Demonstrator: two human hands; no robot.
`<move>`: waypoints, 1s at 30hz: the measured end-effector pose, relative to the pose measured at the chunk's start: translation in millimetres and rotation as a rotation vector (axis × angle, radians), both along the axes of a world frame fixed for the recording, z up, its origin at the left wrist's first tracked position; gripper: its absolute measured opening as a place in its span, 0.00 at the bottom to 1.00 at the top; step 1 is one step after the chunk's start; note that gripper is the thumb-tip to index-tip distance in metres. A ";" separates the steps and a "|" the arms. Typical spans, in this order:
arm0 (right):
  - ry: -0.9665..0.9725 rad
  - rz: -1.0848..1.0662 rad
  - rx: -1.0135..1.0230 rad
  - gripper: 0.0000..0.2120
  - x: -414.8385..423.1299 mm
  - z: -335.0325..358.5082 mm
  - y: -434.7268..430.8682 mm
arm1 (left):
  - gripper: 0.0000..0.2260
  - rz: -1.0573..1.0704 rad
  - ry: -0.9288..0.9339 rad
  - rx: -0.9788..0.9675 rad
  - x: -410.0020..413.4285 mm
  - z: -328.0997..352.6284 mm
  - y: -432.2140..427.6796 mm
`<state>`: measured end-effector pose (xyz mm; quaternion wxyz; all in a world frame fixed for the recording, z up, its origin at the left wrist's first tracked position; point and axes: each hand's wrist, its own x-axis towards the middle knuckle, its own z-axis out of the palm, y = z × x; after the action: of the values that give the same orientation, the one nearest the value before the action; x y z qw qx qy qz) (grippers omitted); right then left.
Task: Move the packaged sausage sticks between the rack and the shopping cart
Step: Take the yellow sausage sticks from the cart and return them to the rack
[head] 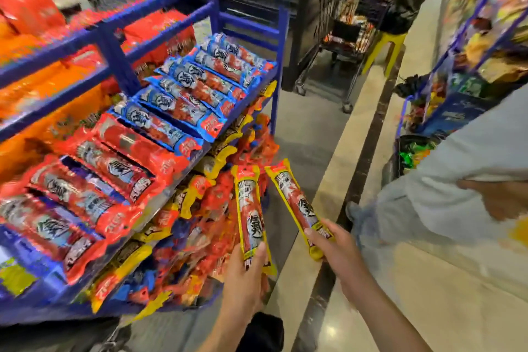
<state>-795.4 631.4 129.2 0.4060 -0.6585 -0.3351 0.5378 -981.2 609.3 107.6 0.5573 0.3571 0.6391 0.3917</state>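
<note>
Glossy plastic sausage-stick wrappers [251, 217]; blue rack [281, 51] (painted metal, seemingly); polished floor [428, 294] shines.

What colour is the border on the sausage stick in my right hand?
Yellow border, sausage stick, head view.

The left hand [245, 274] grips the lower end of a yellow-edged sausage stick [251, 208]; the right hand [340, 251] grips a second stick [295, 200] just beside it, both pointing up toward the blue rack [114, 46]. Blue-wrapped packs [194, 88] and red-wrapped packs [114, 168] lie in rows on its shelf, and a shopping cart [345, 31] stands farther down the aisle
</note>
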 end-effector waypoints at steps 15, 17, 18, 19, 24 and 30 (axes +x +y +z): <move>-0.042 0.214 0.067 0.09 59.7 20.2 204.5 | 0.13 0.374 -0.117 0.023 74.8 13.2 134.2; -0.023 0.270 0.066 0.07 68.2 16.8 229.6 | 0.08 0.430 -0.065 0.060 85.6 14.4 150.0; -0.033 0.302 0.066 0.07 72.8 13.4 242.3 | 0.06 0.455 -0.039 0.074 90.5 14.9 157.6; -0.046 0.338 0.063 0.07 76.4 11.6 253.7 | 0.06 0.484 -0.018 0.076 96.2 14.6 165.1; -0.041 0.501 0.088 0.09 94.1 10.4 306.7 | 0.06 0.638 -0.012 0.041 129.1 24.4 200.6; 0.080 0.615 0.043 0.10 104.3 11.7 353.8 | 0.13 0.751 0.042 -0.010 143.0 23.6 240.9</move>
<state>-691.1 985.2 140.9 0.2511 -0.4957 -0.5136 0.6538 -838.3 850.2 131.2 0.3634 0.1029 0.7387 0.5582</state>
